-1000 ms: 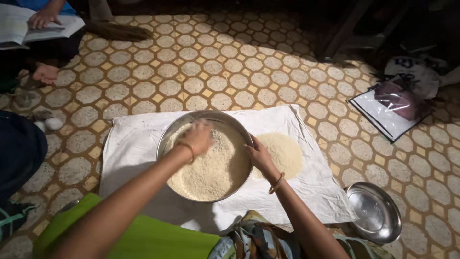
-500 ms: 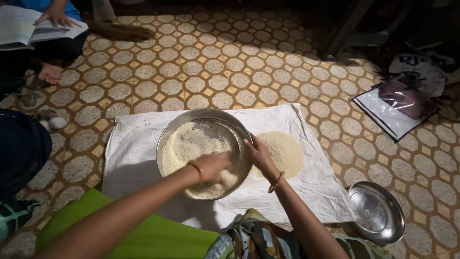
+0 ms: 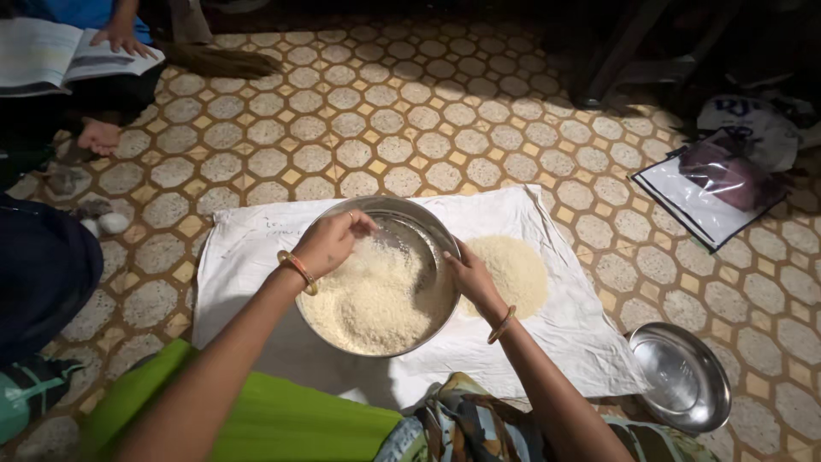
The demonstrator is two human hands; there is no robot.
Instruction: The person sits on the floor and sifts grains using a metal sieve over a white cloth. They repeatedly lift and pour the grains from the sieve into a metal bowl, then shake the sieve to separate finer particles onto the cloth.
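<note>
A round steel bowl [image 3: 425,224] full of white rice [image 3: 368,299] is seen on a white cloth [image 3: 248,248] on the tiled floor [image 3: 385,128], right under both hands. The bowl is judged to be hard, smooth and a bit heavy with so much rice in it. It is best held by its thin rim, one hand on each side. The rice is loose and light, and it is likely to slip through open fingers, so it is best scooped with a cupped hand.

The left hand [image 3: 329,242] is curled loosely over the far left part of the rice, fingertips pinched near the rim. Whether grains are held inside cannot be told. The right hand [image 3: 469,275] is closed on the right rim of the bowl.

Just right of the right hand, a small pile of rice [image 3: 513,272] lies on the cloth. Farther right, an empty steel plate [image 3: 680,376] sits on the floor.
</note>
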